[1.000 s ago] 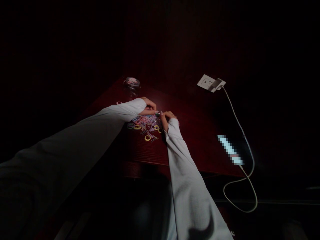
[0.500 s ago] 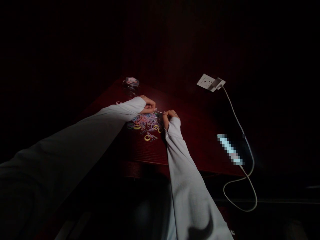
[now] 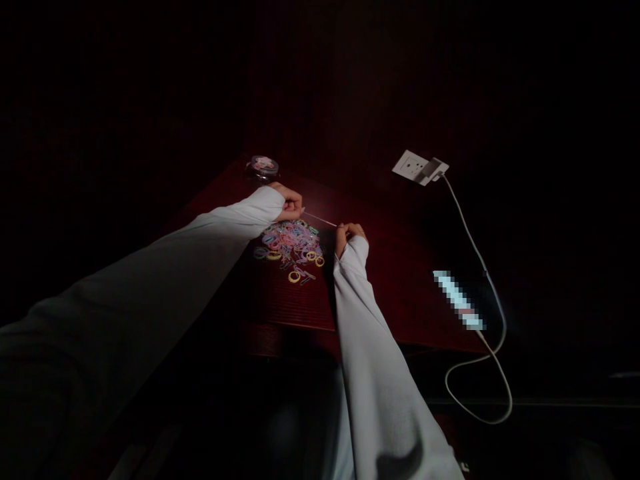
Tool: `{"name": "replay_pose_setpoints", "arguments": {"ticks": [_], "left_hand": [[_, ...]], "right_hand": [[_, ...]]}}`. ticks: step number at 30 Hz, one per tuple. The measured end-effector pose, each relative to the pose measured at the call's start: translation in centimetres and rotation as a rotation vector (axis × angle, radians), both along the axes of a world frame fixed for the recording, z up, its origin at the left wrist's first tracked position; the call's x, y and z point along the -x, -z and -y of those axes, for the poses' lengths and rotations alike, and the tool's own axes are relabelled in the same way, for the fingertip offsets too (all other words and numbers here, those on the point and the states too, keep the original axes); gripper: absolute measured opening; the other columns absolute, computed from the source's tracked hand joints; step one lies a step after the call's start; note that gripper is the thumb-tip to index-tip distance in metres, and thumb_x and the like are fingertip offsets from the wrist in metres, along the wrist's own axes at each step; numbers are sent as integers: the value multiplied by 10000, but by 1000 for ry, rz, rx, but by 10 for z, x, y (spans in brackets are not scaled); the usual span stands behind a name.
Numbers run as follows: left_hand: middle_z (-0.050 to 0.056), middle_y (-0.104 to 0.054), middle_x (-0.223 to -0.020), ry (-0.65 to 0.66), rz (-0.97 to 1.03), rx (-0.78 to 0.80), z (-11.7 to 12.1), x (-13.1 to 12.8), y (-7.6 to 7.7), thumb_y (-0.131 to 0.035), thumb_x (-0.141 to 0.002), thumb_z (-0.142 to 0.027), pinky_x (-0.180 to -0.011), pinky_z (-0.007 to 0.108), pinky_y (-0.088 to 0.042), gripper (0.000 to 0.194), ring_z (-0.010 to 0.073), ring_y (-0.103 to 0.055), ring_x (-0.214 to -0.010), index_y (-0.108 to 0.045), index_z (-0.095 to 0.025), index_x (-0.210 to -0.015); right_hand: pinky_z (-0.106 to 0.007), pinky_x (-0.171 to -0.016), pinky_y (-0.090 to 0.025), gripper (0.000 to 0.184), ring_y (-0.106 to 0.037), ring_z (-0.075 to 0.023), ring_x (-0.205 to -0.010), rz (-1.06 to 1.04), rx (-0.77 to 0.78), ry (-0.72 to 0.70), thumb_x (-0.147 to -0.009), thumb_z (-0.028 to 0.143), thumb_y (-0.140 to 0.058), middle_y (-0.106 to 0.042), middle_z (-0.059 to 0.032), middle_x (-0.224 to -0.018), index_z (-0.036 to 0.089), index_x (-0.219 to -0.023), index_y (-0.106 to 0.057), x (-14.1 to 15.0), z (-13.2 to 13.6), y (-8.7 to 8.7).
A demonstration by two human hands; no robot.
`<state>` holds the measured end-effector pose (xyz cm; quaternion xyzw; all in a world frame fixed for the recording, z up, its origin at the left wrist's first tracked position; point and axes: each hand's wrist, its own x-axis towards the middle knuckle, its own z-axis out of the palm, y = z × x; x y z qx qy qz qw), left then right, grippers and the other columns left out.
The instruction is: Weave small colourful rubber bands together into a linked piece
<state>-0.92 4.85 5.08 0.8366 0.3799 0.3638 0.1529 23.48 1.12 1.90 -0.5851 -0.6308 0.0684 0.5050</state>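
Observation:
A thin, pale pinkish hair tie (image 3: 320, 219) is stretched taut between my two hands. My left hand (image 3: 291, 202) pinches its far-left end with curled fingers, just above the pile. At the other end, my right hand (image 3: 350, 235) grips it between thumb and fingers, to the right of the pile. Below them lies a heap of colourful hair ties (image 3: 293, 241) in pink, purple, blue and green, with small clips mixed in. Several yellow ring-shaped hair ties, one of them a yellow hair tie (image 3: 294, 277), lie along the heap's near edge. My left sleeve hides part of the table.
A round clear jar (image 3: 263, 168) with a pink-patterned lid stands at the back left of the dark red table (image 3: 300, 313). On the right are a wall socket (image 3: 410, 167) with a charger, a white cable (image 3: 467, 223) and a blurred-out, lit device (image 3: 459, 300).
My hands have moved apart, the left one leftward and the right one slightly rightward. The hair tie between them is now stretched longer.

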Motion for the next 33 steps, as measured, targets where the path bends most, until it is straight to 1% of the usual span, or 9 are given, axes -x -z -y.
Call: {"name": "replay_pose_setpoints", "arguments": {"ticks": [3, 8, 11, 14, 17, 20, 24, 27, 33], "left_hand": [[-14, -562, -651, 13, 1, 14, 3, -1, -1, -654, -959, -322, -625, 269, -342, 265, 97, -417, -608, -667, -157, -752], [-22, -558, -661, 114, 18, 34, 10, -14, -3, -636, -1001, -357, -651, 271, -359, 302, 96, -402, -621, -699, -154, -786], [-18, -588, -664, 176, -4, 34, 11, -21, -1, -648, -996, -383, -655, 276, -357, 309, 101, -422, -614, -738, -156, -807], [-13, -617, -679, 168, -2, 7, 9, -21, 1, -644, -1003, -434, -658, 270, -359, 340, 107, -451, -616, -779, -164, -847], [-16, -626, -692, 128, 24, -17, 6, -17, 2, -633, -1011, -449, -655, 250, -365, 355, 103, -454, -612, -779, -177, -836], [-8, -654, -722, 97, 13, -31, 3, -12, 3, -639, -1008, -437, -645, 244, -367, 344, 101, -453, -613, -770, -177, -824], [6, -680, -749, 53, -49, -77, 1, -9, 5, -638, -1006, -421, -672, 250, -380, 332, 108, -489, -644, -764, -177, -820], [7, -687, -757, 25, -81, -106, 0, -7, 6, -626, -1009, -416, -698, 250, -379, 329, 112, -508, -672, -767, -179, -829], [-8, -672, -754, 35, -126, -111, 2, -5, 6, -621, -999, -416, -743, 260, -358, 303, 130, -546, -726, -776, -202, -852]], "right_hand": [[-331, -793, -450, 417, -506, -203, -795, -4, 3, -19, -1015, 458, -521, -525, -8, -755, 280, -651, -422, -2, 2, -4], [-341, -833, -479, 537, -551, -217, -851, 97, 17, -314, -1059, 667, -480, -607, -38, -832, 269, -703, -533, 4, 13, -12], [-341, -851, -482, 578, -565, -218, -870, 112, 49, -376, -1069, 718, -458, -624, -38, -857, 263, -730, -570, 6, 18, -15], [-337, -859, -462, 553, -579, -218, -890, 123, 37, -317, -1090, 663, -449, -644, -39, -884, 257, -767, -640, 2, 16, -12], [-359, -896, -429, 505, -559, -230, -909, 159, 4, -170, -1083, 633, -496, -664, -52, -902, 257, -837, -727, -11, 8, -5], [-386, -912, -396, 548, -512, -253, -954, 143, -14, 40, -1054, 699, -510, -677, -78, -940, 253, -864, -764, -33, -3, 4], [-424, -927, -375, 630, -455, -258, -960, 134, -53, 220, -1006, 785, -510, -666, -89, -971, 253, -824, -795, -63, -12, 13], [-441, -922, -378, 673, -438, -261, -943, 158, -80, 265, -996, 809, -489, -653, -95, -956, 252, -787, -803, -76, -13, 18], [-507, -986, -386, 644, -449, -281, -1003, 171, -46, 210, -986, 780, -530, -704, -119, -1022, 241, -808, -835, -78, -10, 23]]}}
